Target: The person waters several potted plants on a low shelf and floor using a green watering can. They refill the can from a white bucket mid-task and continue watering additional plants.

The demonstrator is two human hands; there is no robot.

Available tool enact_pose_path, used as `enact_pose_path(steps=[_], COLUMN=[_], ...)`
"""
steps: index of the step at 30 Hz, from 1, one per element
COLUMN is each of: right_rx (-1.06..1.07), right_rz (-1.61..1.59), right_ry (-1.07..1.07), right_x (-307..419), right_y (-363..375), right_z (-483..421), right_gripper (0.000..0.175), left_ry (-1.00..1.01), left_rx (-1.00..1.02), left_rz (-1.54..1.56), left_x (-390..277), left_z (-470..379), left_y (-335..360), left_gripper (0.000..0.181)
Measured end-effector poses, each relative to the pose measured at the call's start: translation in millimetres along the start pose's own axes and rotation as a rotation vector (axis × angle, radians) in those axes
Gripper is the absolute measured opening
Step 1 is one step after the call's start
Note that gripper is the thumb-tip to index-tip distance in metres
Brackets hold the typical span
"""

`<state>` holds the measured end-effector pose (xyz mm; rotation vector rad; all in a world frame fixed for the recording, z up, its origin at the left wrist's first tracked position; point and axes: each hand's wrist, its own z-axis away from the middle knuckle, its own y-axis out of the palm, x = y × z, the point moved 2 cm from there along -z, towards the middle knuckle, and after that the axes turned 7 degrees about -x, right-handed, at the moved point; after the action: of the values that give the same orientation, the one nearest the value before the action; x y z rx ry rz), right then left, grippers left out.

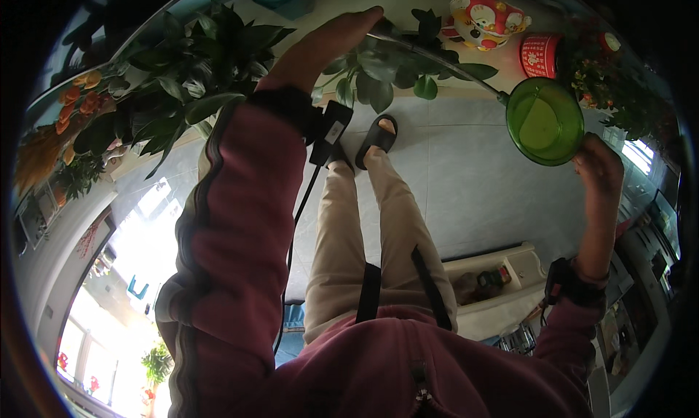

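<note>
My right hand (600,164) grips the far right side of a translucent green watering can (545,122), some of its fingers hidden behind it. Pale liquid shows through the can's round open top. Its long thin metal spout (453,65) runs left to just beside my left hand (336,44). That hand reaches over a broad-leaved green potted plant (377,76). Its fingertips point away from me, and what lies under them is hidden. Whether they touch the spout or a leaf I cannot tell.
Denser foliage (202,63) fills the left of the ledge. A red-and-yellow cat figurine (483,22) and a red pot (538,56) stand at the back right. Behind me on the right is a cream cabinet or drawer (524,273) with things inside. A black cable (297,227) hangs from my left wrist device.
</note>
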<state>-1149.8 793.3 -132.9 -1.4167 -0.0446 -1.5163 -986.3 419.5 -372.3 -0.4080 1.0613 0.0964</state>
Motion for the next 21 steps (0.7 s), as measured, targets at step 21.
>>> enact_pose_path(steps=[21], right_rx=[0.094], right_rz=[0.194], right_ry=[0.159], right_x=[-32], right_y=[-43], right_z=[-44], right_gripper=[0.021], left_ry=[0.270], left_rx=[-0.358], left_rz=[-0.531], left_x=[-48], left_z=[89], left_y=[33], left_gripper=[0.023])
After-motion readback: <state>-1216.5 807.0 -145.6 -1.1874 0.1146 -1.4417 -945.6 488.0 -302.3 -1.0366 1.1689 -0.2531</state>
